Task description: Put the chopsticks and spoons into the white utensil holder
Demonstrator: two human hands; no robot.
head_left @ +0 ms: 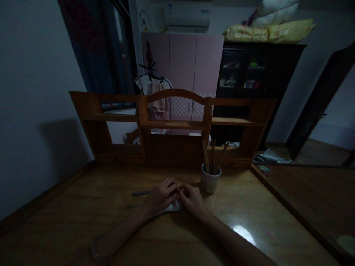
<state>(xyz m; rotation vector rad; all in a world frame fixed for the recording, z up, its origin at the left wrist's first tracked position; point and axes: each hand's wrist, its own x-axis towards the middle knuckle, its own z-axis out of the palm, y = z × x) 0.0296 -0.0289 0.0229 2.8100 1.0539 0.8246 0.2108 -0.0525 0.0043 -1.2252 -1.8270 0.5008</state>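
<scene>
At the near edge, both forearms are cut off by the frame, and a clear bangle [95, 252] is worn on the left one. On the desk [83, 210], a pale spoon [174, 207] is lying beneath the fingers, its handle partly covered by the left hand [162, 197]. The left hand is curled narrow, and its fingertips are brought against those of the right hand [191, 201], which is bent in a pinch. Whether anything small is gripped between them cannot be told; a faint pinkish patch there is too dim to be identified.

The handling appears to be midway: the fingers are engaged over the spoon, and nothing is seen to be finished there. Just beyond, one end of a slim grey utensil [140, 193] is hidden by the left hand. To the right, chopsticks [206, 159] are already stood in a pale cup [208, 184], their lower ends concealed. Farther back, a wooden shelf unit [174, 125] is seen, and the glazed black cabinet's [283, 70] contents are blurred by darkness.
</scene>
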